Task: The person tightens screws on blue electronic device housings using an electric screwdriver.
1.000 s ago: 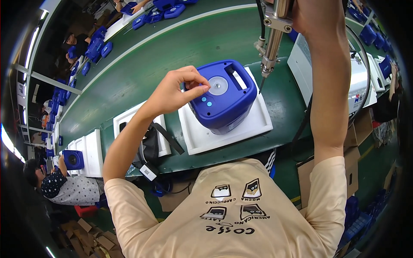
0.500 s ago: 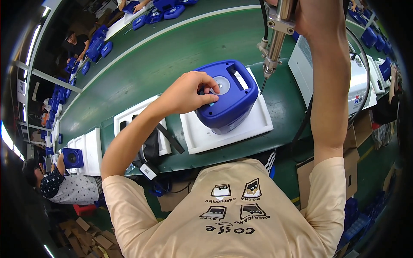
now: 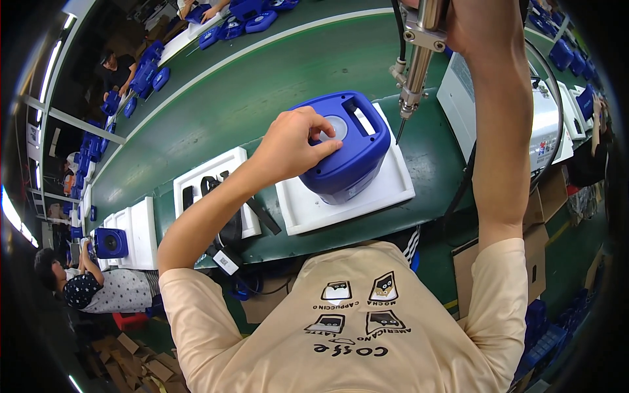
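Note:
A blue plastic case [image 3: 357, 147] with a handle slot stands on a white foam tray [image 3: 301, 219] in front of me. My left hand [image 3: 298, 141] is over its top, thumb and index finger pinched together at the edge of a round, pale disc [image 3: 337, 126]. Whatever lies between those fingertips is too small or hidden to name. Up at the right, my right hand [image 3: 462, 29] is wrapped round a metal power screwdriver [image 3: 413, 88], partly cut off by the picture's top edge. Its thin bit points down just right of the case, apart from it.
Left of the case, another white foam tray [image 3: 246, 160] carries black straps and a cable. A white metal machine [image 3: 455, 98] stands behind my right forearm. Co-workers handle blue cases along the green bench [image 3: 196, 141]. A cardboard box [image 3: 534, 262] sits at lower right.
My left hand has shifted slightly right, its thumb moving across the case top toward the disc. The screwdriver has barely moved. At far left, a co-worker's arms have changed position beside a blue case.

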The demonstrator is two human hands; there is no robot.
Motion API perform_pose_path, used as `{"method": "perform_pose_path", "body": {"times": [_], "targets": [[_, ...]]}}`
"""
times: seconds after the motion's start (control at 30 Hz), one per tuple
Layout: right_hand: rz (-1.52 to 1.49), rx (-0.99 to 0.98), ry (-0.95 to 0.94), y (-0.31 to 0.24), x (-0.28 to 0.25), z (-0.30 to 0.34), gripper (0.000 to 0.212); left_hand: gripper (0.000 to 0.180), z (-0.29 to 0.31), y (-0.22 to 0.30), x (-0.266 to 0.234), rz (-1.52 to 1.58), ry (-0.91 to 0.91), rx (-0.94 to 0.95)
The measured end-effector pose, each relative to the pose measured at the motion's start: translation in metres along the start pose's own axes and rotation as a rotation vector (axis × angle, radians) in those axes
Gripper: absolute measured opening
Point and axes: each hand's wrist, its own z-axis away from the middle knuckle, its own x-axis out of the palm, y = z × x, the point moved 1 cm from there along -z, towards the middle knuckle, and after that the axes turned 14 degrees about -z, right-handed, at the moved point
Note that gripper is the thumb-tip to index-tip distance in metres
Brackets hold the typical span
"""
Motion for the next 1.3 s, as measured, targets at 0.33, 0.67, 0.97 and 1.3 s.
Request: {"method": "perform_pose_path", "body": {"times": [0.33, 0.67, 0.97, 1.3], "targets": [[0.011, -0.015, 0.025, -0.002, -0.007, -0.001, 0.031, 0.01, 0.038, -0.006, -0.047, 0.211, 0.008, 0.136], [0.075, -0.067, -0.051, 0.002, -0.011, -0.008, 0.031, 0.02, 0.259, -0.122, 0.07, -0.343, -0.593, -0.329], [0.022, -0.106, -0.018, 0.018, 0.01, -0.004, 0.032, 0.04, 0.194, -0.09, 0.054, 0.051, 0.241, -0.51], [0.139, -0.062, 0.003, 0.015, 0.026, 0.004, 0.028, 0.068, 0.051, -0.059, 0.094, 0.657, 0.79, -0.329]]}}
